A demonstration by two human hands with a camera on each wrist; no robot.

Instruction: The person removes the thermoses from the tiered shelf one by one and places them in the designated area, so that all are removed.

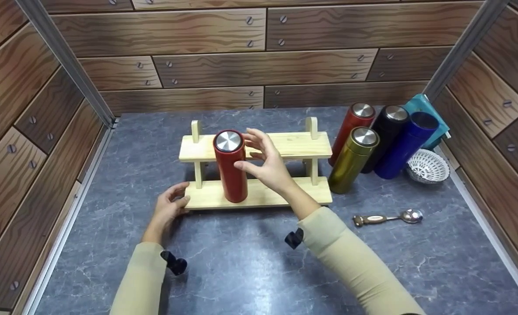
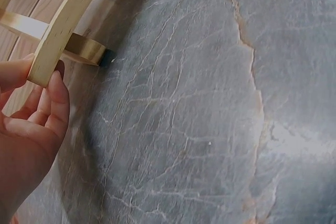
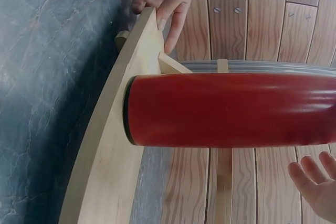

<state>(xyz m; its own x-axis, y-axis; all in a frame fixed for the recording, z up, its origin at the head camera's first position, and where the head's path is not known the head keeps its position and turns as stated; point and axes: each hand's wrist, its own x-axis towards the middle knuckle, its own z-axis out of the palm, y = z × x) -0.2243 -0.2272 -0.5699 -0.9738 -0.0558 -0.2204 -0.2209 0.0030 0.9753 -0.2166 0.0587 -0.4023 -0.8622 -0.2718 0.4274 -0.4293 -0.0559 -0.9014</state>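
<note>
A red thermos bottle with a silver lid stands upright on the lower shelf of a two-tier wooden rack, left of its middle. My left hand pinches the left end of that lower shelf between thumb and fingers; the left wrist view shows the board's end in this grip. Beside the red bottle's upper part is my right hand, fingers loosely extended and thumb overlapping the bottle's edge in the head view. In the right wrist view, a gap shows between its fingers and the bottle.
Right of the rack stand another red bottle, a gold one, a black one and a blue one. Near them are a white woven basket and a teal packet. A spoon lies in front.
</note>
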